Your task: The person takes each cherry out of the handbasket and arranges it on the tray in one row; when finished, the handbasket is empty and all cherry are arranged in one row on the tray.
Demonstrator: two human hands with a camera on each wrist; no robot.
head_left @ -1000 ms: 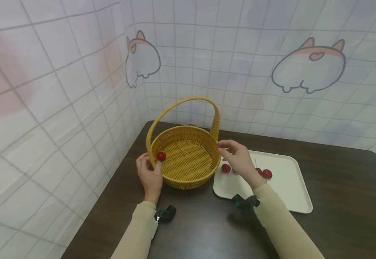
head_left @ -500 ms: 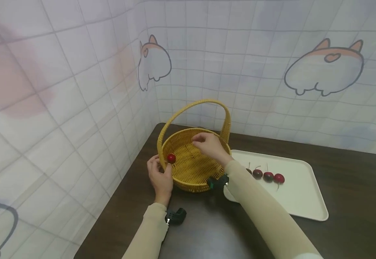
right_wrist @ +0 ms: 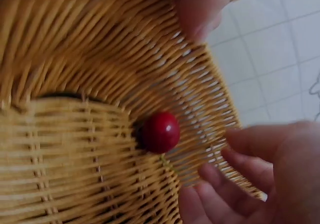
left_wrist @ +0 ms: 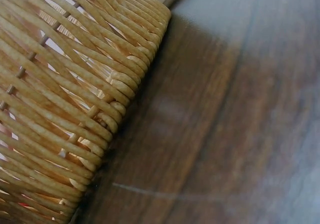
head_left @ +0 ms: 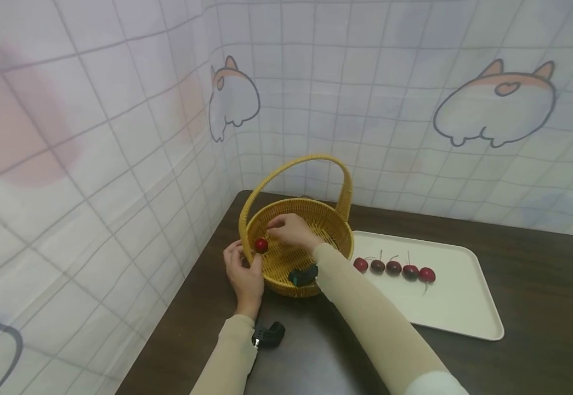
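Note:
A round yellow wicker basket with a tall arched handle stands on the dark table. My left hand grips its left side by the handle's foot, thumb at the rim and fingers outside. One red cherry lies inside, near that thumb; in the right wrist view the cherry rests by the woven wall. My right hand is over the basket, just right of the cherry. In the right wrist view, the right hand has loosely bent fingers, apart from the cherry, with nothing visible between them. The left wrist view shows only the basket's outer weave and the table.
A white tray lies right of the basket, with several dark red cherries in a row, thin stems showing. White grid-patterned cloth hangs behind and to the left. The dark tabletop extends to the right.
My right hand has moved left from the basket's right rim, across its inside, to beside the cherry. The left hand keeps its grip. The head view has shifted slightly.

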